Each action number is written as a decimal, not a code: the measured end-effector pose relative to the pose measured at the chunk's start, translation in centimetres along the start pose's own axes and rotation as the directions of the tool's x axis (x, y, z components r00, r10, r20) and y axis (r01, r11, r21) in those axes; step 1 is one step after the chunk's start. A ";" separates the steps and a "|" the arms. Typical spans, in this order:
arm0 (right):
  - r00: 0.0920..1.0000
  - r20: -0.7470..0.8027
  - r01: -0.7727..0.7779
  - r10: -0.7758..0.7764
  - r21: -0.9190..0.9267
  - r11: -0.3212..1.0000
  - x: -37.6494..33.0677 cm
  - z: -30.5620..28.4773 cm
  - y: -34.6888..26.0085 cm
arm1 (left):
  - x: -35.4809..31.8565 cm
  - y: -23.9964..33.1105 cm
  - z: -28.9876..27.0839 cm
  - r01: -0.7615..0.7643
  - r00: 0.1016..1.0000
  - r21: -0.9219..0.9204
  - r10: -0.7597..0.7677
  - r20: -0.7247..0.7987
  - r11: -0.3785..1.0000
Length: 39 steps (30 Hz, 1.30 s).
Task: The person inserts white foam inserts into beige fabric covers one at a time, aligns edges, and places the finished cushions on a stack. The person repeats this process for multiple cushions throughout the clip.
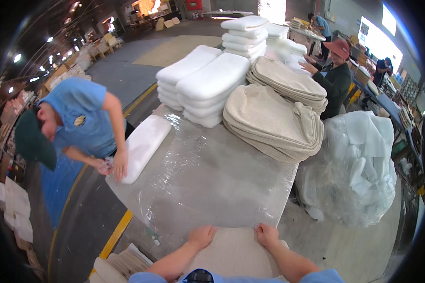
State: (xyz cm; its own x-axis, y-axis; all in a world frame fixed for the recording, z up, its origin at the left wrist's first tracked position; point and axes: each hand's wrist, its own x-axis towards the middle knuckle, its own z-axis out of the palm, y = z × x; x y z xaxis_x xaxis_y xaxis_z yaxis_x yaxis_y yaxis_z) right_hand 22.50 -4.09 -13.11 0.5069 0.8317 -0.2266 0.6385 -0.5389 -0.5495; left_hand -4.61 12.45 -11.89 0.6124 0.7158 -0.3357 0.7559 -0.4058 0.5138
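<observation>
A beige cushion cover (233, 250) is stretched between my two hands at the near edge of the plastic-covered table (212, 188). My left hand (202, 237) is closed on its far left corner, my right hand (267, 235) on its far right corner. The lower part of the cover runs down against my body. Whether anything is inside it cannot be seen. Beyond, on the table's right side, lies a pile of similar beige covers (269, 118), with another beige pile (290, 80) behind it. Stacked white foam pads (212, 80) stand at the far middle.
To the left, a co-worker in a blue shirt (87, 113) leans over a white pad (146, 146) on the table. Another person in a red cap (336, 80) stands at the far right. A large clear plastic bag (354, 174) with white pieces bulges beside the table. Folded beige pieces (127, 264) lie at lower left.
</observation>
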 end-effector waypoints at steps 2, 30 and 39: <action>0.997 0.075 0.028 -0.023 -0.061 0.998 0.9 -0.8 -0.5 | 0.6 0.0 -0.5 -0.045 0.999 0.045 0.045 -0.005 0.998; 0.615 0.547 -0.438 0.568 -0.362 0.823 -2.8 -12.0 -5.4 | -8.5 -2.6 -4.5 0.699 0.687 -0.117 -0.617 0.383 0.706; 0.635 0.566 -0.443 0.525 -0.290 0.848 -1.2 -7.8 2.9 | -5.8 -1.7 -6.1 0.673 0.676 -0.182 -0.496 0.545 0.717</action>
State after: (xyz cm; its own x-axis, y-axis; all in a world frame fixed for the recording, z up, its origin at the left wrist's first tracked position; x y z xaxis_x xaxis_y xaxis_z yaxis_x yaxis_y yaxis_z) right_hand 28.26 -7.71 -8.18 0.3295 0.3209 -0.8880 0.4850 -0.8644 -0.1325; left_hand -10.81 12.44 -5.98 0.1656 0.3750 -0.9121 0.9119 0.2940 0.2865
